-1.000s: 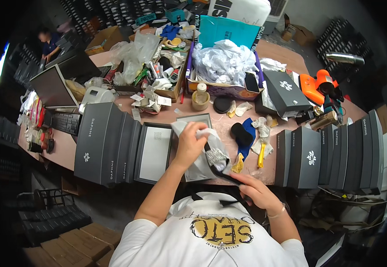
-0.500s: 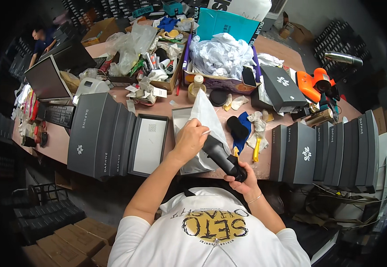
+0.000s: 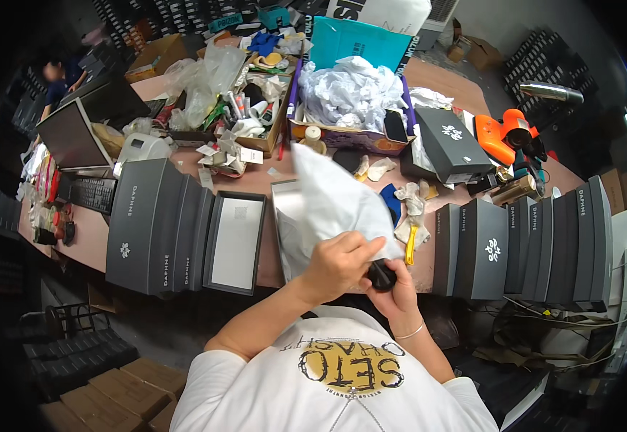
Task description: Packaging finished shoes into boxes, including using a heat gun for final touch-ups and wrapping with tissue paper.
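A black shoe [image 3: 382, 276] is mostly hidden inside a white bag [image 3: 342, 198]; only its dark, glossy end shows at the bag's mouth. My left hand [image 3: 338, 265] is closed on the bag's edge, pulling it close round the shoe. Fingers of my right hand [image 3: 400, 297] wrap the exposed end from below and the right. Behind the bag, partly covered by it, lies an open grey box [image 3: 279, 237] with white paper inside. Another open dark box part [image 3: 238, 241] with a pale inside lies to its left.
Dark grey shoeboxes stand in rows at the left [image 3: 140, 223] and right [image 3: 493, 248]. A yellow-handled tool [image 3: 410, 241] and crumpled gloves [image 3: 410, 201] lie right of the bag. Farther back are a purple carton [image 3: 349, 135] of crumpled paper, an orange tape dispenser [image 3: 497, 140] and monitors [image 3: 75, 137].
The white bag has been drawn down over the shoe, covering most of it. My left hand has moved down and right, close to my right hand, which has barely moved.
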Motion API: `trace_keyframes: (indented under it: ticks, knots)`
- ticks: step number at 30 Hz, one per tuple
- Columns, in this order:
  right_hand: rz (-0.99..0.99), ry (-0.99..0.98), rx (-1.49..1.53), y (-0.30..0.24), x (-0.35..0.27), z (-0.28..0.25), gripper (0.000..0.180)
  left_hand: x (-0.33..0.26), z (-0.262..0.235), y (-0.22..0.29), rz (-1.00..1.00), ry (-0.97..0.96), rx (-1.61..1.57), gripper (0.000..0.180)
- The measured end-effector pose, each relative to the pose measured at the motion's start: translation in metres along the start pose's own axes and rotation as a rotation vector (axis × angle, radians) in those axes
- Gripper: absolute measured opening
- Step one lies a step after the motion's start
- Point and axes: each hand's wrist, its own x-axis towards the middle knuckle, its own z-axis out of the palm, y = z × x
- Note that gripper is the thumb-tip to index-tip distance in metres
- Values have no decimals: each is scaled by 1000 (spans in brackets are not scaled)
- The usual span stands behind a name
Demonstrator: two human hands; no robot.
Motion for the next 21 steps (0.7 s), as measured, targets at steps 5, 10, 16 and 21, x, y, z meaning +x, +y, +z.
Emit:
trace_keyframes:
  ticks: [5, 10, 16, 21]
  knots:
    - [-76, -379, 199, -17, 13, -34, 42, -8, 25, 6, 80, -28, -85, 39]
    - [-352, 107, -297, 0, 11, -33, 41, -40, 58, 35, 222, -219, -245, 34]
    - [-710, 130, -1550, -2, 17, -14, 40, -87, 31, 10, -332, -230, -401, 63]
    - [-741, -284, -1757, 64, 27, -63, 43, -93, 36, -18, -1305, 209, -1395, 83]
